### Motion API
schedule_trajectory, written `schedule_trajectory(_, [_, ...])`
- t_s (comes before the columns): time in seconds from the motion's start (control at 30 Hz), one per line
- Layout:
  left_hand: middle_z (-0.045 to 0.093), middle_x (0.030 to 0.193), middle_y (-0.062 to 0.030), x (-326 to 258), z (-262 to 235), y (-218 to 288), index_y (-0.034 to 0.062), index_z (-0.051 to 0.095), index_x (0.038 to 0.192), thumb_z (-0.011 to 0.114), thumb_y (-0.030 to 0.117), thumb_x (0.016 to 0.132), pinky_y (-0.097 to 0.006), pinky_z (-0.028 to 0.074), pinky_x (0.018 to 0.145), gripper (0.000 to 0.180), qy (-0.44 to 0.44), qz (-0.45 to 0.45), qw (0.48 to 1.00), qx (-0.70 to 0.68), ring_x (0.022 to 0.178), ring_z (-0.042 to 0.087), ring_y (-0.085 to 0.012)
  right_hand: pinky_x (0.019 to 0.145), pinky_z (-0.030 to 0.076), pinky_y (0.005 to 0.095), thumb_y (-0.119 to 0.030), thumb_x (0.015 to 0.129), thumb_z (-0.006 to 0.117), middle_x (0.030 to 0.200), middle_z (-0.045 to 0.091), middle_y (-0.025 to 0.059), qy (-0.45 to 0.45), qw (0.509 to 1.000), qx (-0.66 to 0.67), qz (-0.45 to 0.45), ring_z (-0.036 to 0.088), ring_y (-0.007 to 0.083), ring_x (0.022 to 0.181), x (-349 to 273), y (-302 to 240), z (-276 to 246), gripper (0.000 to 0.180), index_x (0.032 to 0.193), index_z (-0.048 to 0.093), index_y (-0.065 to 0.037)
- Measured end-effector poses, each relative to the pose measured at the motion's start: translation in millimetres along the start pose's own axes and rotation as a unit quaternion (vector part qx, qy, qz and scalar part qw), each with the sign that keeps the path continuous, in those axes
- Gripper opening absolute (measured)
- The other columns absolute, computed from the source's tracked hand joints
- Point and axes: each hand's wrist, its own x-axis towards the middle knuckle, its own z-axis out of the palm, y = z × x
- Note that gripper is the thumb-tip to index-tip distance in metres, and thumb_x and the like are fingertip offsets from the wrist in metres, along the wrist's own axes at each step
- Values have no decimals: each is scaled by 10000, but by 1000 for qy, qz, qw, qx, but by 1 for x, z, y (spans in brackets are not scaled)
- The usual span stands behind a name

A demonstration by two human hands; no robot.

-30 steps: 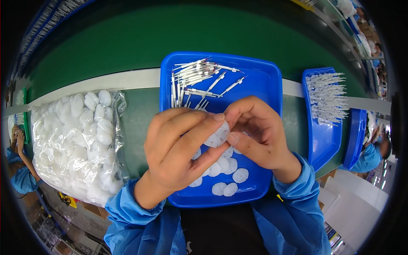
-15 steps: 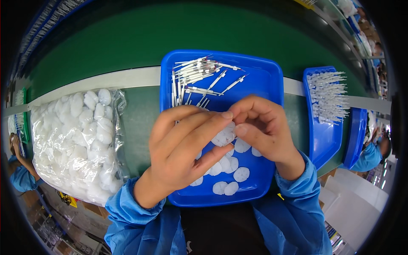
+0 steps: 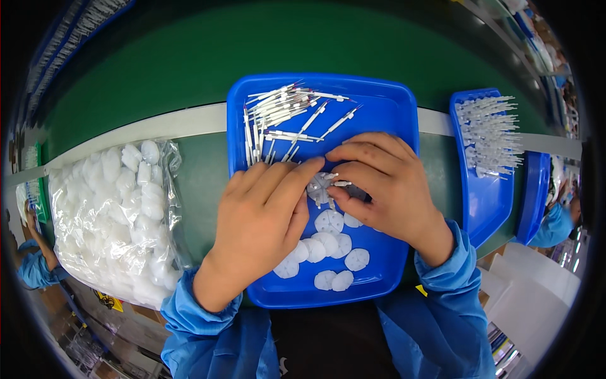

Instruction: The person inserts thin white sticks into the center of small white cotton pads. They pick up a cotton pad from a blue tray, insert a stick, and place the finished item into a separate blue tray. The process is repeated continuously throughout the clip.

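Both hands meet over the middle of the blue tray (image 3: 404,107). The left hand (image 3: 262,218) and right hand (image 3: 385,183) pinch one round white plastic disc (image 3: 319,186) between their fingertips, and the right hand seems to push a thin white pin (image 3: 341,184) into it. More discs (image 3: 328,243) lie toward the tray's near edge; the pins (image 3: 284,117) lie at its far left corner. The step looks like fitting. Next needs a straight, gentle push.
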Motion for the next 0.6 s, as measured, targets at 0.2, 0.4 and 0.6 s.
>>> schedule_trajectory(0.2, [749, 1005, -35, 6, 4, 4, 105, 777, 1014, 845, 71, 819, -407, 521, 782, 209, 30, 7, 1000, 3, 877, 678, -276, 919, 552, 394, -161, 784, 874, 1086, 748, -7, -15, 999, 45, -6, 700, 233, 1077, -2, 4, -6, 226, 977, 760, -135])
schedule_trajectory(0.4, [754, 997, -1, 7, 6, 4, 108, 782, 951, 861, 95, 818, -389, 519, 767, 155, 25, 11, 999, 19, 850, 665, -254, 921, 563, 394, -145, 801, 857, 1054, 742, -2, -52, 997, 52, -35, 702, 233, 1045, 1, 5, -9, 223, 998, 757, -114])
schedule_trajectory(0.6, [728, 959, 24, 1, 6, 1, 131, 781, 936, 839, 102, 801, -380, 482, 736, 150, 41, 51, 996, 56, 844, 652, -221, 896, 574, 378, -152, 786, 781, 1008, 729, 8, -22, 998, -15, -63, 700, 218, 989, -2, -3, -1, 165, 935, 739, -95])
